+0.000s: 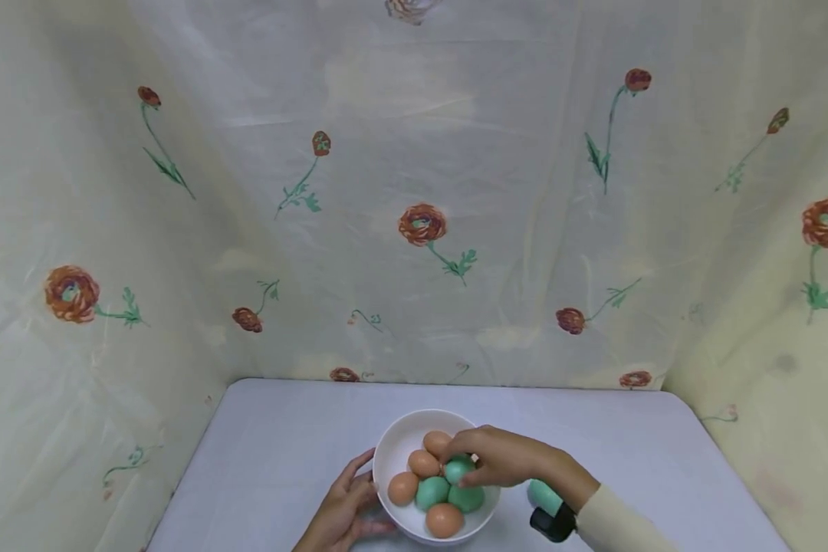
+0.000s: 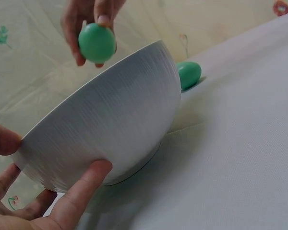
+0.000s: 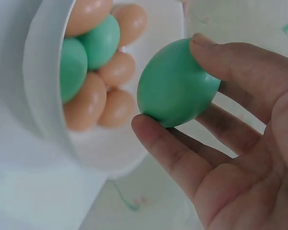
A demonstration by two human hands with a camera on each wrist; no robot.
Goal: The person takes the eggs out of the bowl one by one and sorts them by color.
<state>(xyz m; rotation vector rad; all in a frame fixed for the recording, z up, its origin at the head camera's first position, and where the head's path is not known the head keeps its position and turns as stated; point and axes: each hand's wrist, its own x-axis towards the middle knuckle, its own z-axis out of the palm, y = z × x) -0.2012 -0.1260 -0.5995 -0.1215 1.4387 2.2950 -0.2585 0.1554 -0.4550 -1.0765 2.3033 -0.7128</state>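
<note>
A white bowl [image 1: 479, 529] on the table holds several brown eggs [image 1: 445, 520] and two green eggs [image 1: 432, 493]. Over its right side, my right hand [image 1: 504, 456] pinches another green egg [image 3: 175, 84] between thumb and fingertips. From the right wrist view, that egg hangs apart from those in the bowl. On the opposite side my left hand [image 1: 345, 506] rests against the bowl's outer wall. Its fingers are spread, with the thumb [image 2: 89, 187] laid fairly straight along the wall in the left wrist view.
One more green egg [image 1: 543, 497] lies on the white table [image 1: 297, 429] right of the bowl, partly behind the right wrist's black band [image 1: 553, 523]. Flower-printed cloth [image 1: 510, 307] hangs behind the table and along both sides.
</note>
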